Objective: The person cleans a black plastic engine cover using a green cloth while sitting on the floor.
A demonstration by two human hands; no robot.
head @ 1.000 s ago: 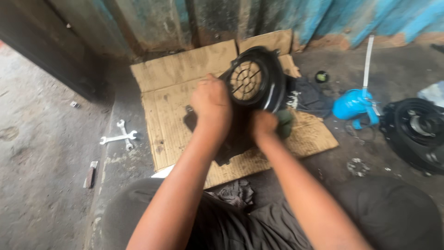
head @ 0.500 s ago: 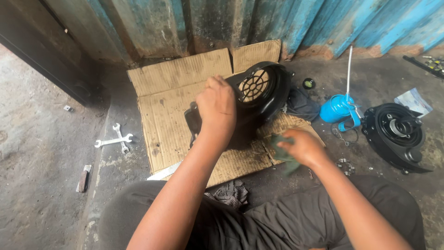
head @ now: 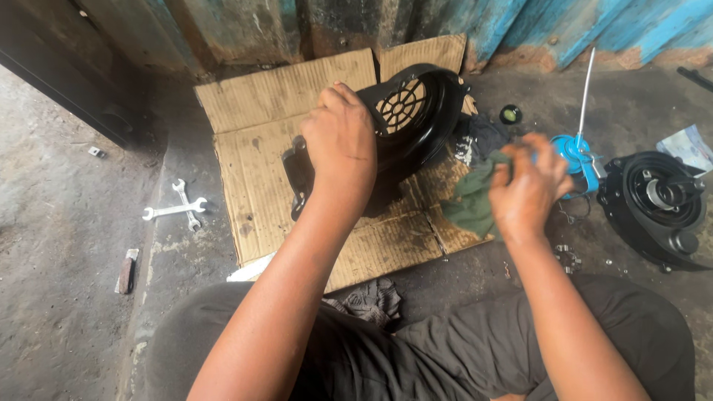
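My left hand (head: 340, 145) is closed on the near rim of the black fan cover (head: 405, 119), which stands tilted on the cardboard sheet (head: 252, 178) near its far right corner, grille side up. My right hand (head: 527, 186) is curled around a green rag (head: 471, 200), held just off the cardboard's right edge, well clear of the cover. Two crossed wrenches (head: 178, 209) lie on the floor off the cardboard's left edge.
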